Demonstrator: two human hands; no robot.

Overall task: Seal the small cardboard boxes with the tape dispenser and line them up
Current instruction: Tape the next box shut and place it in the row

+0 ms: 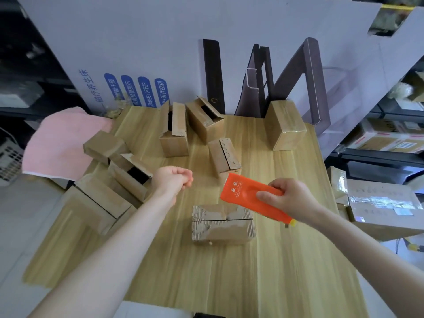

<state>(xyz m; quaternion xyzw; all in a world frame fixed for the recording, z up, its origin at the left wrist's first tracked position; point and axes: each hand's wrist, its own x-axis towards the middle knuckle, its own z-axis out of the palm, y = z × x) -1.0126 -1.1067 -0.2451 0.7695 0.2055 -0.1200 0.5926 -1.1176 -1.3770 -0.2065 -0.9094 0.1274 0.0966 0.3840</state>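
My right hand [286,198] grips the orange tape dispenser [243,195] above the wooden table [286,271]. Just below it a small cardboard box [221,226] lies with its flaps closed and the seam facing up. My left hand [173,180] hovers over the table left of the dispenser, fingers curled into a loose fist, holding nothing. Several more small boxes sit around: one closed behind the dispenser [226,156], two with open flaps at the back [174,131] [205,121], a larger one at the back right [285,126], and others at the left [129,175].
A pink cloth [62,143] hangs off the table's left rear corner. A big white printed carton [137,53] and dark frames [309,72] stand behind the table. Shelving and taped cartons [380,203] fill the right side.
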